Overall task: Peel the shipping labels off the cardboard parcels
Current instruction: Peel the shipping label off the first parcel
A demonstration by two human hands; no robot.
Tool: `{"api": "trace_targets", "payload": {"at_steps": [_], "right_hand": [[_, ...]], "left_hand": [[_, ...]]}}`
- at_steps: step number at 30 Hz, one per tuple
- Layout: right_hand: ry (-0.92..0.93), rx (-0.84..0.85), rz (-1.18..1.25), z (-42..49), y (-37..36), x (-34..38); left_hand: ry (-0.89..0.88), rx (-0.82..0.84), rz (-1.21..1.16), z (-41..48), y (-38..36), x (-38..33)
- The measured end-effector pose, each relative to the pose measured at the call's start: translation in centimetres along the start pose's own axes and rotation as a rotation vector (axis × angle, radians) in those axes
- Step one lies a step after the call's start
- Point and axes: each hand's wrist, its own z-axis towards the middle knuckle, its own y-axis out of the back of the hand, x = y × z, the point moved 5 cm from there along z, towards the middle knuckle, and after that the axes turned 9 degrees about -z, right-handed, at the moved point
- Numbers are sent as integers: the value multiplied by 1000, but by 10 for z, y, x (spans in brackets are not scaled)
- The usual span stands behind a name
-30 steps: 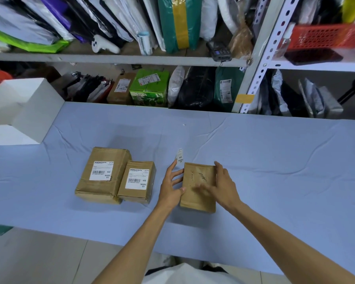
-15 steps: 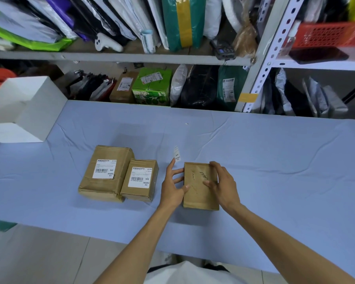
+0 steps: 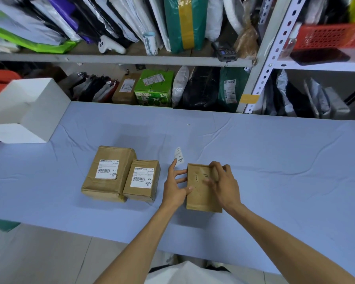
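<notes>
Head view: my hands meet at the bare parcel (image 3: 201, 198), a brown paper-wrapped box that lies flat on the blue cloth (image 3: 275, 160). Its top face carries no label, only a few scuffs and dark marks. My left hand (image 3: 175, 187) sits just left of the bare parcel with its fingers spread wide and straight. Its thumb lies against the parcel's left edge, while the other fingers point away from me beside it. A peeled label (image 3: 179, 157), white with black print, stands up at the tip of my left index finger, just beyond the bare parcel's far left corner. It touches the fingertip, but I cannot tell how it is attached there. My right hand (image 3: 223, 185) holds the bare parcel from the right, fingers bent over its far right corner and thumb across the top face, though that part is blurred. To the left of the bare parcel, past my left hand, is a small parcel (image 3: 140, 193) with its white label (image 3: 142, 177) in place. Touching its far side is a large parcel (image 3: 103, 189), also with its shipping label (image 3: 108, 169) on top. Well to the left of the bare parcel and farther back stands a white box (image 3: 29, 111). Beyond the bare parcel, behind the cloth's far edge, shelving (image 3: 119, 58) is packed with bags and boxes, among them a green carton (image 3: 154, 89).
</notes>
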Motion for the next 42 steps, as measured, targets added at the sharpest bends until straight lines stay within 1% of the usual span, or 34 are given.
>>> {"api": "trace_targets", "payload": {"at_steps": [2, 3, 7, 10, 18, 26, 31, 33, 35, 37, 40, 42], "right_hand": [[-3, -51, -43, 2, 5, -3], [-9, -46, -63, 4, 7, -3], [-29, 97, -161, 3, 5, 3], [-23, 92, -228, -2, 1, 7], [-7, 42, -10, 4, 5, 3], [-9, 54, 34, 2, 0, -10], [-7, 23, 53, 4, 2, -15], [-37, 38, 99, 8, 3, -16], [-75, 60, 129, 15, 7, -16], [-85, 52, 88, 19, 11, -15], [-33, 0, 16, 21, 19, -8], [27, -21, -5, 21, 22, 1]], "left_hand": [[2, 9, 13, -2, -1, 0], [7, 11, 13, -3, -2, 1], [41, -18, -68, -3, -3, 3], [43, -2, -46, -3, -7, 0], [37, -6, -3, -4, -4, 0], [66, -20, -27, -1, -4, 3], [41, -5, -53, 2, -1, 0], [32, -19, -21, 3, 0, 0], [-9, -78, 34, 5, 4, -3], [-75, -145, 58, 5, 8, -10], [-186, -231, 91, 2, 14, -34], [-284, -308, 159, 2, 18, -52]]}}
